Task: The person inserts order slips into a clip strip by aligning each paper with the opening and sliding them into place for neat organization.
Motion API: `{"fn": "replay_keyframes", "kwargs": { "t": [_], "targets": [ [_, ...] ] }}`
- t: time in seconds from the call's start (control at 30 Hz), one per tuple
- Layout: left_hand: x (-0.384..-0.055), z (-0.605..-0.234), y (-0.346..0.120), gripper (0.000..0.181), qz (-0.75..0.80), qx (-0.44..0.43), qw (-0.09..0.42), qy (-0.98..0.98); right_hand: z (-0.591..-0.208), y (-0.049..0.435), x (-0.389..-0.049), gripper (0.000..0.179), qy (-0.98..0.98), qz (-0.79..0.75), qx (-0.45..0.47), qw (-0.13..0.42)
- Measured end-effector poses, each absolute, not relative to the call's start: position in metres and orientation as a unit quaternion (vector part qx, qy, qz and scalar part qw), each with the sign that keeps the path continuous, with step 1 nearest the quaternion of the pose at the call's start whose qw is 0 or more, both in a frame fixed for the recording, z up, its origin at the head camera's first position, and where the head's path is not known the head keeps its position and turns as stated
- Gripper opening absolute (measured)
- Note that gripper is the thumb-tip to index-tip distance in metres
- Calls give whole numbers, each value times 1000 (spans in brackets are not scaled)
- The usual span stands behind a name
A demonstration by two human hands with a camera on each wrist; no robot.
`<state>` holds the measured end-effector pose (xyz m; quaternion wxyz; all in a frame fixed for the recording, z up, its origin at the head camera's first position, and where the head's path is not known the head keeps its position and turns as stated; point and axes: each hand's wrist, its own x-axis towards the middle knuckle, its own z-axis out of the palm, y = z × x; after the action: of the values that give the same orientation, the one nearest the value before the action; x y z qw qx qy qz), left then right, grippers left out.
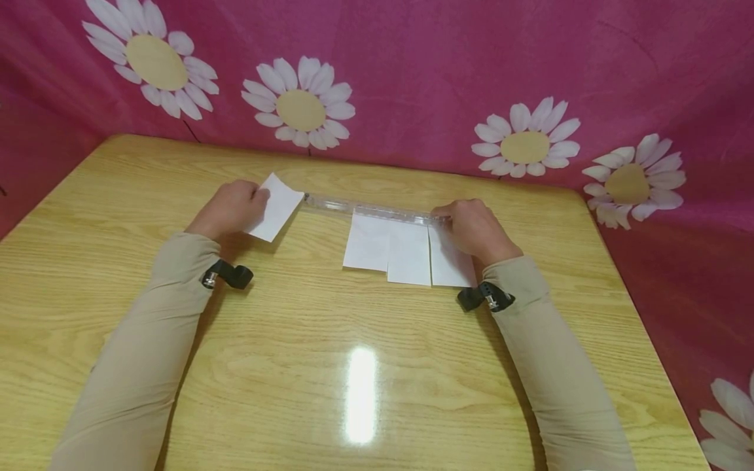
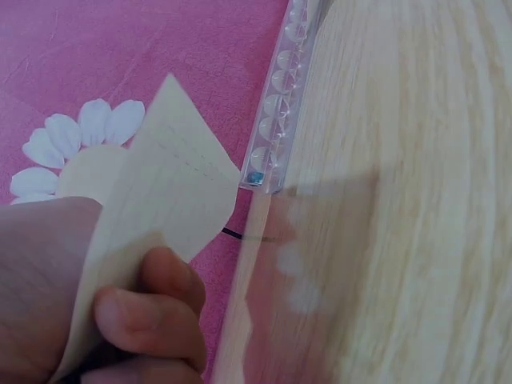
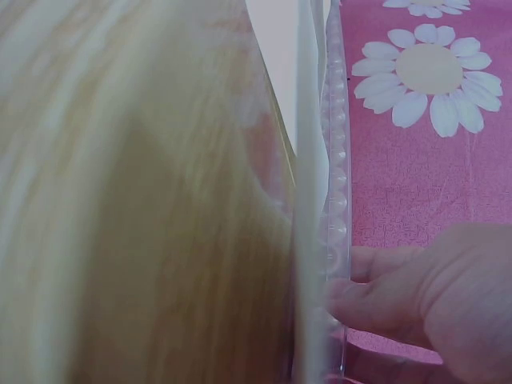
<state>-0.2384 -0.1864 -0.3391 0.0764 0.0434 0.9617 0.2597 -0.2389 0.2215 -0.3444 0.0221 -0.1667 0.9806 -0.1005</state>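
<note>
Between thumb and fingers, my left hand (image 1: 235, 206) pinches a white paper card (image 1: 277, 208), tilted and apart from the strip in the left wrist view. The right end of a clear plastic strip (image 1: 332, 204) is held by my right hand (image 1: 476, 229), its thumb pressed on it in the right wrist view. Round transparent bumps run along the strip, and a small blue piece (image 2: 255, 178) sits at its left end. Below the strip, three white cards (image 1: 366, 243) hang side by side from its edge, the rightmost partly covered by my right hand.
The wood-grain table (image 1: 283, 366) lies beneath both arms, with a bright light reflection in front. A pink cloth (image 1: 406, 78) with large white daisies rises along the back edge and hangs at the sides. Black wrist mounts (image 1: 232, 275) sit on the sleeves.
</note>
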Motion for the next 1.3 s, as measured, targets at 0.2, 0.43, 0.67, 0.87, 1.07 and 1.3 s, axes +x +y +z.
{"fn": "replay_keyframes", "kwargs": {
  "t": [0.2,0.43,0.67,0.87,1.07,1.3],
  "targets": [
    [-240,-341,-188,44,256,39,86,962,-344,221,-238,37,981,-99,-162,25],
    [-239,-342,-189,45,252,43,92,962,-344,221,-238,36,982,-97,-162,26],
    [-238,-341,-187,43,248,52,80,964,-344,221,-239,37,982,-97,-161,28],
    [-239,-342,-186,45,248,52,83,964,-343,220,-239,38,982,-97,-161,32],
    [-240,-346,-183,49,254,47,95,961,-344,221,-239,36,980,-95,-173,19],
    [-240,-348,-180,50,257,46,111,959,-344,221,-239,37,981,-99,-169,19]
  ]
}}
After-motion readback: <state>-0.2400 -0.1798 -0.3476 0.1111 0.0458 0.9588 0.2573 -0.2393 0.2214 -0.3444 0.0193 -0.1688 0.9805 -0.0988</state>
